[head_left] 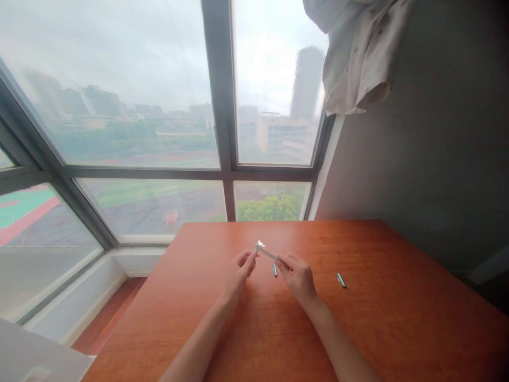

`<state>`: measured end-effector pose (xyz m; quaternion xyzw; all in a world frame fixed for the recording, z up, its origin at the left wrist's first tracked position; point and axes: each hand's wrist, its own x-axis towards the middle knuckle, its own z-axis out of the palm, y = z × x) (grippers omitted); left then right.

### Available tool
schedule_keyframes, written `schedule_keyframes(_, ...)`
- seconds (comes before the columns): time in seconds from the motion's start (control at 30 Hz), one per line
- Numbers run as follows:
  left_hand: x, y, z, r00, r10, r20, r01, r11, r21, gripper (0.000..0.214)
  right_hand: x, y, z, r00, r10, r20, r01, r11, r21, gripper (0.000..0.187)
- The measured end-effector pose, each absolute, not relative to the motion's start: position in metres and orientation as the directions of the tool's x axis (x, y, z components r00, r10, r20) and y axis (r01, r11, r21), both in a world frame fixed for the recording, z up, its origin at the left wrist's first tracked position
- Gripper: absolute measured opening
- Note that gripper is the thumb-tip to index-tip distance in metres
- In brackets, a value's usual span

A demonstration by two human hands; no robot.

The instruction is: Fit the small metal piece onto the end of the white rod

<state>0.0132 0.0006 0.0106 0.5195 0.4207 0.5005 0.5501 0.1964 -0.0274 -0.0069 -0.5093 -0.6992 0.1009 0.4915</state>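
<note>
A slim, pale stick (268,254) is raised above the table, slanting down to the right, with a small white piece (260,244) at its upper left end. My left hand (242,268) is closed in a pinch at that left end. Between the thumb and fingers of my right hand (298,276) is the stick's lower right end. Just left of my right fingers lies a short dark green tube (274,270) that looks like a pen part. A similar green piece with a pale strip along it, like a pen cap (341,280), rests farther right.
Both forearms reach over a reddish-brown wooden table (397,318). Beyond its far edge stand large windows with grey frames (228,172). A pale garment (358,58) hangs at the upper right, in front of a dark grey wall (429,138).
</note>
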Motion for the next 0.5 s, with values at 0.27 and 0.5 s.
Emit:
schedule_keyframes(0.27, 0.0124, 0.0012, 0.0095, 0.125, 0.992, 0.021, -0.146, -0.003, 0.989, 0.041, 0.196, -0.0261, -0.0087, 0.021, 0.82, 0.571, 0.633, 0.431, -0.643, 0.024)
schedule_keyframes(0.5, 0.0109, 0.001, 0.0085, 0.13, 0.991, 0.012, -0.133, 0.005, 0.991, 0.04, 0.195, -0.0259, -0.0086, 0.013, 0.834, 0.551, 0.634, 0.419, -0.65, 0.024)
